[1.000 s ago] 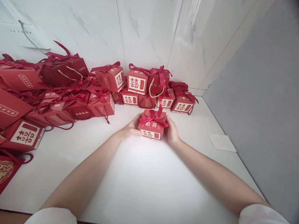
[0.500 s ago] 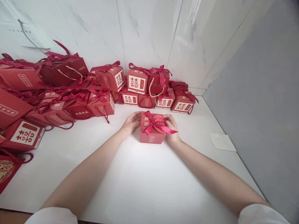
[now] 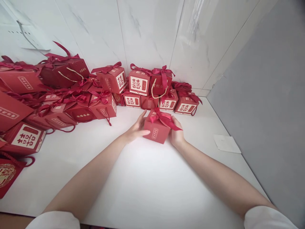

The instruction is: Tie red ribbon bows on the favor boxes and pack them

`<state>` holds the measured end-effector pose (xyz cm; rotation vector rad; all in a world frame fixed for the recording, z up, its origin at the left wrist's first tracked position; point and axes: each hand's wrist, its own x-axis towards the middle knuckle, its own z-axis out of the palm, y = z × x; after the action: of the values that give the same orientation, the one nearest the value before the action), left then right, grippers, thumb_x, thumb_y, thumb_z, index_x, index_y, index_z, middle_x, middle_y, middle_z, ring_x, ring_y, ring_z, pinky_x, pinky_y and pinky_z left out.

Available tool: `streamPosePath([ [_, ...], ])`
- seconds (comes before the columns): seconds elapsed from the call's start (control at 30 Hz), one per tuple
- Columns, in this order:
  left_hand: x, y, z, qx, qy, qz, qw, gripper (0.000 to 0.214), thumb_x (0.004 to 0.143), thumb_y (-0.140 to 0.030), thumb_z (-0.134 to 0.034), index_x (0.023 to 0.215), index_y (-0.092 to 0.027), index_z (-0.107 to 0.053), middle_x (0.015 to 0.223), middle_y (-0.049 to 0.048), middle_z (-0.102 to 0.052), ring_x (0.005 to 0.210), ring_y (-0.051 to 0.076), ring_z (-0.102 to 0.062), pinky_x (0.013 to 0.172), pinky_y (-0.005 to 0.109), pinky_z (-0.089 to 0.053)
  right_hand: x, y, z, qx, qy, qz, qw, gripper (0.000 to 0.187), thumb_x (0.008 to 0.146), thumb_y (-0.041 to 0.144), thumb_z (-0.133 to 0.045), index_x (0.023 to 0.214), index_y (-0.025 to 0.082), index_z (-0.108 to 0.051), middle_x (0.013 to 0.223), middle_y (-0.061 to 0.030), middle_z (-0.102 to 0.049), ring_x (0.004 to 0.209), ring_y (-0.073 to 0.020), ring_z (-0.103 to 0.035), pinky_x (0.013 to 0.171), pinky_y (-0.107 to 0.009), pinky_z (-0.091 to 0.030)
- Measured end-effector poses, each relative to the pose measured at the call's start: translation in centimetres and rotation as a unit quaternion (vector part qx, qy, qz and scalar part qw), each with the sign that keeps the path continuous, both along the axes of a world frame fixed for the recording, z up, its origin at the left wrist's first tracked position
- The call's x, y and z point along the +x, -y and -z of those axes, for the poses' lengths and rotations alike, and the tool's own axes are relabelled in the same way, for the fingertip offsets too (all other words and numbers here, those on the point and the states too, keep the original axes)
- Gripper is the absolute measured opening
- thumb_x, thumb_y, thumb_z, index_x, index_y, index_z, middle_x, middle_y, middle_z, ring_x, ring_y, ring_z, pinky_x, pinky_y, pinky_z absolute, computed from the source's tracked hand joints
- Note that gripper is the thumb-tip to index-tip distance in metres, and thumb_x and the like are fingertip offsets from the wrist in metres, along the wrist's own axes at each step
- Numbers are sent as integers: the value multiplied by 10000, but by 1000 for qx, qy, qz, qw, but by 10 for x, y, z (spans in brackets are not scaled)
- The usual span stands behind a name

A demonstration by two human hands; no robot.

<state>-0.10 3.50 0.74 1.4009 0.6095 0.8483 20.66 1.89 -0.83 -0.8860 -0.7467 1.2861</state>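
A red gift box (image 3: 156, 132) with a dark pink ribbon bow (image 3: 162, 118) is held between my two hands above the white table, slightly tilted. My left hand (image 3: 137, 128) is at the box's left side, its thumb across the front face and its fingers spread along the side. At the right side, my right hand (image 3: 177, 131) presses against the box, with some fingers hidden behind it. Just beyond stands a stacked row of similar red boxes with white panels, such as a box (image 3: 139, 83) in the upper layer.
Many more red gift boxes (image 3: 54, 117) with ribbons and cord handles are piled on the left. A red bag-like box (image 3: 8, 173) lies at the left edge. On the white table (image 3: 152, 187), a folded white paper (image 3: 227, 143) lies to the right, near a grey panel (image 3: 269, 105).
The box has turned and tilted, its front right corner now lower than the left. My left hand has opened wider, with the thumb coming round onto the front face.
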Motion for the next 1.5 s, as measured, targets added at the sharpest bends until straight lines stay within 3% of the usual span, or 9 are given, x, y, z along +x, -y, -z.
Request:
streamPosePath([
  [0.13, -1, -7, 5, -122, 79, -67, 987, 515, 810, -464, -683, 1241, -187, -628, 1217, 109, -687, 1163, 331, -613, 933, 382, -492, 0, 0, 0, -22, -24, -14, 999, 457, 875, 642, -503, 844, 217, -668, 808, -13, -722, 765, -202, -657, 733, -321, -499],
  [0.33, 6, -10, -4, -203, 198, -160, 946, 426, 902, -442, -433, 1069, -150, -694, 1041, 65, -749, 1088, 296, -653, 954, 405, -491, -6, 12, -3, 71, 98, -130, 984, 478, 903, 634, -513, 1116, 238, -674, 1106, -34, -723, 979, -237, -667, 821, -345, -518],
  [0.47, 7, -11, -4, -204, 203, -138, 948, 425, 898, -415, -418, 1041, -138, -707, 1066, 65, -746, 1160, 302, -617, 1012, 417, -457, -7, 15, -5, 57, 154, -160, 973, 510, 894, 645, -527, 1131, 211, -656, 1074, -78, -730, 949, -250, -688, 668, -325, -560],
  [0.63, 3, -9, 1, -169, 139, -48, 975, 470, 863, -498, -542, 1105, -131, -707, 1117, 91, -735, 1228, 327, -574, 1080, 426, -391, -3, 10, -5, -22, 130, -163, 978, 686, 880, 762, -375, 949, 146, -671, 621, -93, -707, 538, -232, -677, 389, -280, -458],
  [0.87, 2, -6, 6, -121, 108, 31, 986, 589, 886, -618, -518, 1233, -164, -661, 1183, 114, -713, 1227, 333, -580, 1074, 439, -391, -2, 6, -4, -32, 134, -121, 983, 720, 877, 765, -341, 665, 156, -661, 452, -75, -627, 395, -188, -588, 416, -301, -495],
  [1.17, 4, -9, 5, -166, 130, -29, 977, 530, 869, -574, -525, 1143, -151, -690, 1115, 99, -736, 1199, 338, -596, 1051, 436, -427, -5, 9, -7, -22, 134, -122, 983, 740, 869, 788, -344, 682, 156, -680, 474, -77, -635, 418, -191, -592, 435, -315, -507],
  [1.23, 4, -10, 3, -185, 153, -89, 967, 431, 873, -492, -541, 1073, -147, -705, 1071, 83, -745, 1168, 312, -615, 1045, 413, -439, -5, 9, -7, -18, 130, -122, 984, 717, 891, 765, -336, 750, 156, -687, 528, -73, -653, 449, -191, -604, 431, -307, -500],
  [1.33, 2, -13, 1, -218, 173, -158, 947, 273, 865, -349, -562, 976, -149, -710, 1002, 58, -750, 1082, 258, -654, 1017, 363, -465, -6, 11, -6, 10, 125, -107, 986, 599, 889, 725, -430, 1066, 201, -659, 812, -56, -725, 620, -196, -662, 469, -295, -531],
  [1.5, 1, -16, -1, -228, 156, -175, 945, 238, 834, -205, -573, 1022, -151, -709, 953, 53, -743, 925, 217, -679, 921, 344, -508, -5, 13, -5, 34, 142, -150, 978, 624, 883, 696, -478, 1359, 293, -498, 1129, -49, -685, 876, -218, -682, 606, -318, -598],
])
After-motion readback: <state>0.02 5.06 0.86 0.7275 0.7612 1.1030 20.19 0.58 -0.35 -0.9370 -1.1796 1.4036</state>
